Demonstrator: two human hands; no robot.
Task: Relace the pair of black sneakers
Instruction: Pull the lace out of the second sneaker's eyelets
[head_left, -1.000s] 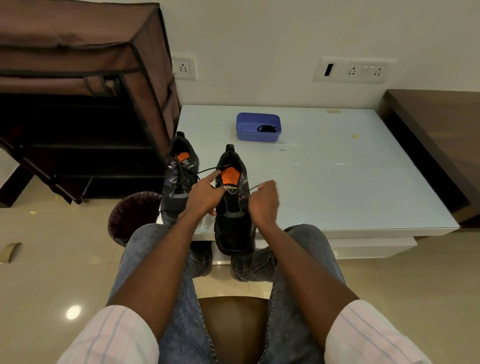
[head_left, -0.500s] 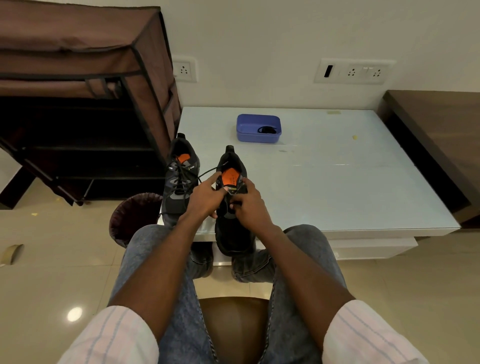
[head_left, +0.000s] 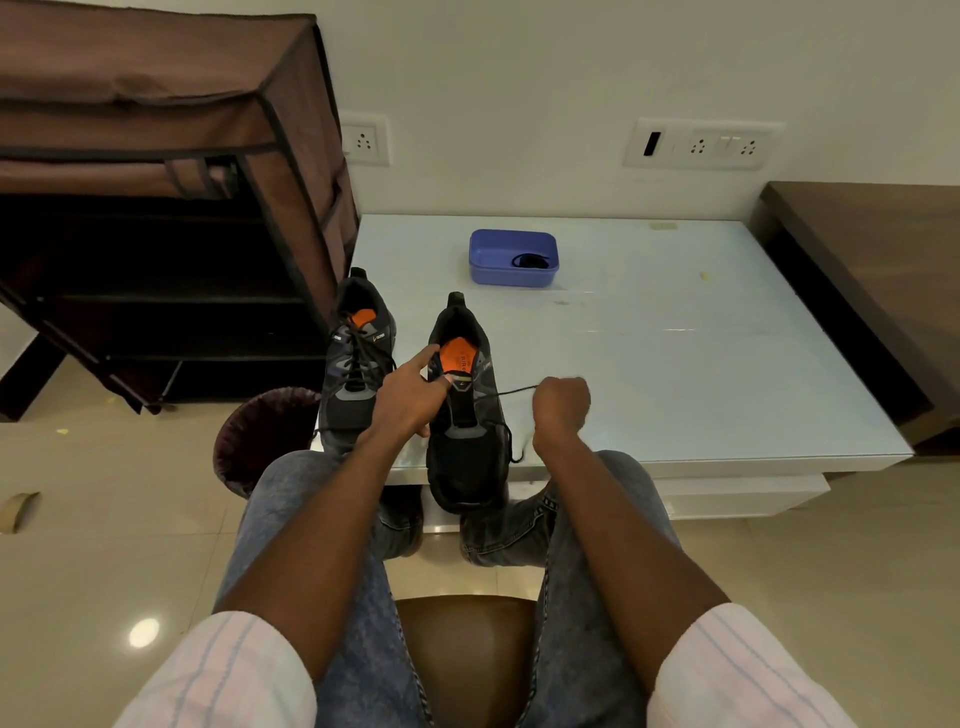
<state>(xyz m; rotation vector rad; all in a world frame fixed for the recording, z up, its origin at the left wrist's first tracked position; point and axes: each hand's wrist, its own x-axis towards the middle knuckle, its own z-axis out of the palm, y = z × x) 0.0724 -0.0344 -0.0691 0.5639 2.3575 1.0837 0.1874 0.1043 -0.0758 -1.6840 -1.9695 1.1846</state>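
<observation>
— At centre frame, what did the hands have hold of?

— The left hand (head_left: 410, 397) gripped the near sneaker (head_left: 464, 415) at its tongue, forefinger extended along the collar. The right hand (head_left: 561, 408) was closed in a fist around the black lace (head_left: 511, 391), drawn taut to the right of the shoe.

— And the pair's position?

— The near sneaker's toe overhung the lower edge of the white table (head_left: 675, 364). The second sneaker (head_left: 358, 358), laced, stood just left of it. A blue tray (head_left: 511, 257) sat further up the frame.
</observation>
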